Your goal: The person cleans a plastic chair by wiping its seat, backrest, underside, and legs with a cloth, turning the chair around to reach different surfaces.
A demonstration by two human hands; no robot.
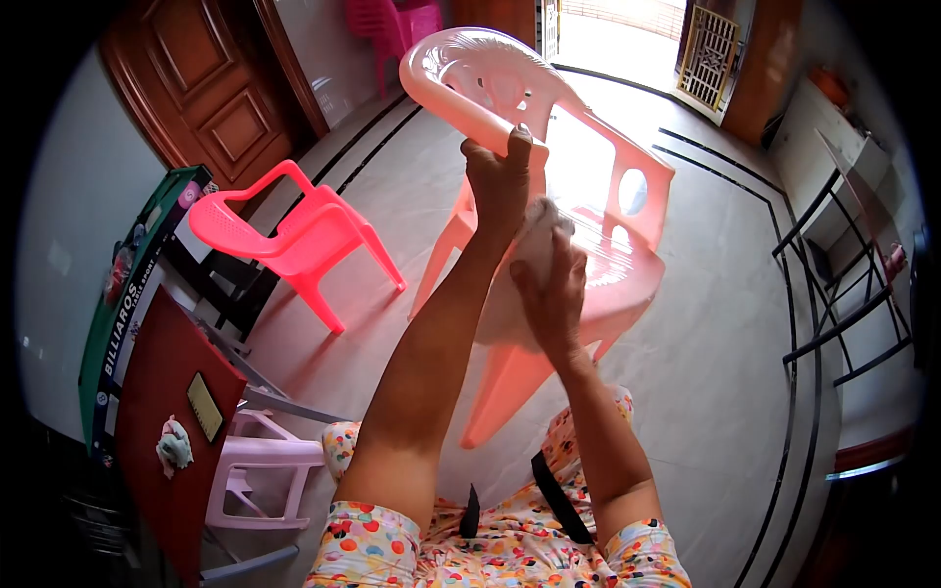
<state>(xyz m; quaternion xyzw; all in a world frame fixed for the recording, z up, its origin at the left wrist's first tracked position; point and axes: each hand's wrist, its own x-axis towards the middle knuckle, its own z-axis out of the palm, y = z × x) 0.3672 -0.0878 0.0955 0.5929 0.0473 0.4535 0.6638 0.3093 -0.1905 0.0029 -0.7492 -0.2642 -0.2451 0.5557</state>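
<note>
A pale pink plastic armchair (622, 279) stands tilted in front of me, its curved backrest at the top. My left hand (500, 181) is closed around the front end of its left armrest. Just below and to the right, my right hand (556, 289) presses a whitish cloth (534, 245) against the chair near that armrest's support. The cloth hangs down below the fingers, over part of the seat. Part of the chair's near side is hidden behind my hands and the cloth.
A bright pink chair (304, 235) stands left. Nearer are a red table (162, 392) with a crumpled cloth (174, 448) and a notebook-like object (205, 407), and a pale stool (260, 480). A green billiards box (123, 323) leans left; a black metal frame (848, 274) stands right.
</note>
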